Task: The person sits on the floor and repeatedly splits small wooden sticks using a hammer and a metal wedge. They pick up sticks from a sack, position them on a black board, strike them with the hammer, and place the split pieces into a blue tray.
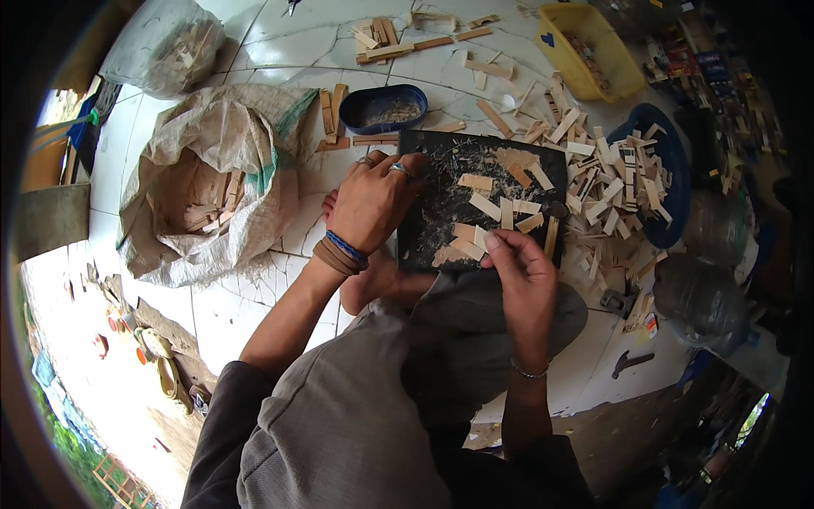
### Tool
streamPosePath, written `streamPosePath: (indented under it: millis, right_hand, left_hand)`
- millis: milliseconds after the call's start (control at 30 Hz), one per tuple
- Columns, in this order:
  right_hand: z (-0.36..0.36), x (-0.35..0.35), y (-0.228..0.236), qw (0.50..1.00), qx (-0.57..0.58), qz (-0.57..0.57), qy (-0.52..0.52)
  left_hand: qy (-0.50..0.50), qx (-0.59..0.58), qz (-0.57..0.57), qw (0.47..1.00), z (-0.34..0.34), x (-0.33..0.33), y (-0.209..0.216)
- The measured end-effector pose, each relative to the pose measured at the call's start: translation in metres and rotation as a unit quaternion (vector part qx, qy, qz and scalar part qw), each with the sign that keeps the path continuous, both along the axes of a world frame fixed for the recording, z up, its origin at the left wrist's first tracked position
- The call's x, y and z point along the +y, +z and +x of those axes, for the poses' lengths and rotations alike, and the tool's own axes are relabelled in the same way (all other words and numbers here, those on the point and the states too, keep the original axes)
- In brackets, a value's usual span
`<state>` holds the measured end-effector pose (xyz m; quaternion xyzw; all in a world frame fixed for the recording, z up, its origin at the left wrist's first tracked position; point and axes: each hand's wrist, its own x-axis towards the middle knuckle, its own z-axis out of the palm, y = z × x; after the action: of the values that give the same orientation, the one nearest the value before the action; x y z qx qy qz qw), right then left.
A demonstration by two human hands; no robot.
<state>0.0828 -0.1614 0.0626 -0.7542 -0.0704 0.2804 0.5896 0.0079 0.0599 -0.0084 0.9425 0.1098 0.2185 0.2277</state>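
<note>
Taking the black board (pixel 422 222) as the clock's centre, I see a woven sack (pixel 153 229) slumped at nine o'clock with wood offcuts in its mouth, a dark blue oval bowl (pixel 383 128) between ten and eleven, a yellow basin (pixel 623 82) at one, and a heap of wooden slips (pixel 604 188) at three, spilling into a blue basin (pixel 675 148). A hammer (pixel 632 363) lies between four and five, on white tiles (pixel 231 316) (a crowded floor, this). Shavings and loose slips litter the board, crowding the working spot. The sack is crinkled and frayed; the slips are flat, thin, straight-edged and pale. The right hand (pixel 527 265) reaches in at five o'clock, thumb and forefinger nearly together on a small slip (pixel 481 238), which sits low on the board among others; the remaining fingers curl inward. The left hand (pixel 370 200) rests at the board's ten o'clock edge, back upward, wrist bent, fingers bunched; their tips are hidden, so I can't tell whether they grasp anything.
</note>
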Motion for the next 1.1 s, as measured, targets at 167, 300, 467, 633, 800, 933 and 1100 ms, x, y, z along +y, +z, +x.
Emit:
streamPosePath:
  millis: [167, 300, 467, 633, 800, 933, 1100]
  right_hand:
    - [-0.001, 0.001, 0.003, 1.000, -0.006, -0.011, 0.002]
    - [-0.002, 0.001, 0.003, 1.000, -0.014, -0.024, 0.008]
    - [-0.002, 0.001, 0.001, 1.000, -0.011, -0.019, 0.015]
    - [-0.002, 0.000, 0.001, 1.000, -0.013, -0.023, 0.016]
    - [-0.003, 0.000, -0.001, 1.000, -0.017, -0.017, 0.016]
    - [-0.004, 0.001, -0.001, 1.000, -0.019, -0.012, 0.018]
    - [-0.003, 0.002, 0.001, 1.000, -0.014, -0.018, 0.019]
  left_hand:
    - [0.018, 0.064, 0.076, 0.995, 0.000, -0.011, 0.003]
    - [0.016, 0.059, 0.123, 0.991, 0.002, -0.011, 0.005]
    - [-0.003, 0.067, 0.086, 0.994, 0.005, -0.007, 0.003]
    - [0.002, 0.027, 0.067, 0.997, 0.009, -0.007, 0.001]
    - [-0.005, 0.022, 0.072, 0.997, 0.008, -0.006, 0.003]
    - [-0.017, 0.031, 0.072, 0.997, 0.016, -0.007, 0.001]
    - [-0.051, 0.045, 0.116, 0.991, 0.030, -0.009, -0.002]
